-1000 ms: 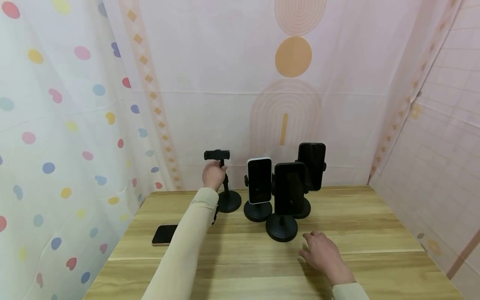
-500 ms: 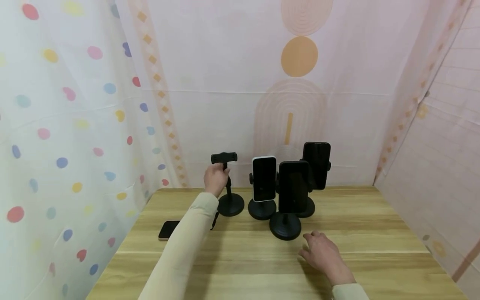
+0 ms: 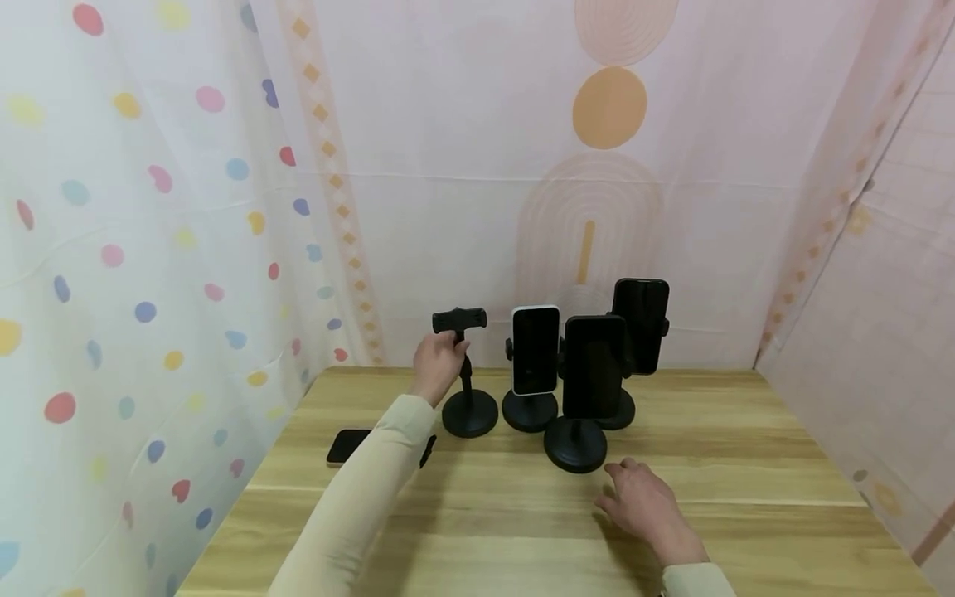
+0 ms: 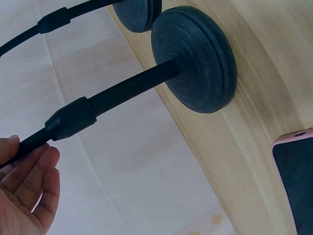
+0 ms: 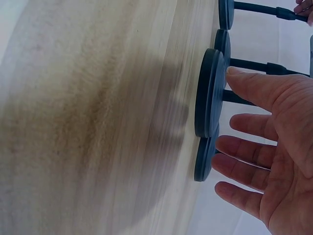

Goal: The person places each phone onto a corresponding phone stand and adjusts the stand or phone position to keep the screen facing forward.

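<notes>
My left hand (image 3: 438, 365) pinches the upper pole of a black phone stand (image 3: 468, 414), just below its phone clamp, which holds no phone. In the left wrist view, thumb and fingers of the left hand (image 4: 29, 183) meet around the thin pole, and the round base (image 4: 198, 61) appears at the tabletop; whether it touches cannot be told. My right hand (image 3: 643, 507) hovers low over the table in front of the nearest loaded stand (image 3: 575, 445). Its fingers (image 5: 244, 171) are spread and relaxed in the right wrist view, holding nothing.
Three stands grouped at right carry phones: a white-edged phone (image 3: 535, 350), a black phone (image 3: 594, 367) in front and another black phone (image 3: 642, 325) behind. A phone (image 3: 346, 446) lies flat at left, partly behind the left sleeve. A patterned curtain (image 3: 448, 207) closes off the wooden table's (image 3: 507, 564) back.
The left hand has brought the phone stand nearer to me, relative to the other stands. The whole scene has shifted rightward in the head view. My right hand keeps its pose.
</notes>
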{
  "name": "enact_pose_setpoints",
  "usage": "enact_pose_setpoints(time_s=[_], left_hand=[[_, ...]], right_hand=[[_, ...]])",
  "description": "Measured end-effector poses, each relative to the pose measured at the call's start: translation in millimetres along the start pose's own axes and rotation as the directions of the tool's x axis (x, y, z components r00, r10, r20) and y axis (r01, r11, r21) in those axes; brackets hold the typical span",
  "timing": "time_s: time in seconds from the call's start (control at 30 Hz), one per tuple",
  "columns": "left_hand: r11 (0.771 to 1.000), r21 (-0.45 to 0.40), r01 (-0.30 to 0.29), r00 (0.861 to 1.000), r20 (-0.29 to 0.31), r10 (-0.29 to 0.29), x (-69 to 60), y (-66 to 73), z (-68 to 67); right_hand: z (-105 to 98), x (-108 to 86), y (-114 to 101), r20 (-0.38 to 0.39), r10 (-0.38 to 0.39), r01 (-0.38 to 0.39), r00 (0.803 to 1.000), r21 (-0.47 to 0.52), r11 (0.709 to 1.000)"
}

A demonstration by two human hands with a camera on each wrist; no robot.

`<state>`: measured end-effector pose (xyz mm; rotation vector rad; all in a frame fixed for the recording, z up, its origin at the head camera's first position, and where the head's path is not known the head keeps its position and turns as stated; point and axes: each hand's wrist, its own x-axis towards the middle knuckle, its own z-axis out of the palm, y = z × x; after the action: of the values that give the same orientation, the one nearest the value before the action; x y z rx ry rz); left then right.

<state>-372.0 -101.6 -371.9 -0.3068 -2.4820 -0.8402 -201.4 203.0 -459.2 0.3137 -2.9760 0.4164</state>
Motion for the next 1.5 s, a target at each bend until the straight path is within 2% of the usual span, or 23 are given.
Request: enact_pose_setpoints(time_s=[0.2,0.33,0.63,0.8,1.03,1.3,1.5], left_hand=[[0.999,-0.008,-0.036,0.999,0.01,0.036,-9.6,4.3,-2.4],[0.998,0.02,-0.065,0.998,0.014,0.064,-15.2,10.3,-4.7],[0.997,0.056,-0.052,0.998,0.027,0.05,-23.1,15.9,-7.5],[0.997,0.066,-0.045,0.998,0.037,0.043,-26.6,14.5,-7.5],[0.996,0.052,-0.071,0.997,0.03,0.069,-29.3,10.9,-6.7],[0.997,0.066,-0.04,0.998,0.043,0.038,-31.7,10.4,-7.8],[0.996,0.076,-0.046,0.998,0.041,0.043,-34.8,9.1,-8.8]], right_hand=[[0.3,0.4,0.4,0.018,-0.004,0.004,1.0,0.006,1.0],[0.6,0.4,0.7,0.034,-0.002,0.001,0.999,0.009,1.0],[-3.0,-0.1,-0.2,0.039,-0.008,0.008,0.999,0.015,1.0],[-2.3,-0.2,0.2,0.031,-0.013,0.012,0.999,0.018,1.0],[-0.1,-0.4,-0.4,0.031,-0.02,0.02,0.999,0.009,1.0],[1.4,-1.1,-1.9,0.032,-0.021,0.02,0.999,0.012,1.0],[1.7,-1.1,-2.9,0.032,-0.022,0.022,0.999,0.01,1.0]])
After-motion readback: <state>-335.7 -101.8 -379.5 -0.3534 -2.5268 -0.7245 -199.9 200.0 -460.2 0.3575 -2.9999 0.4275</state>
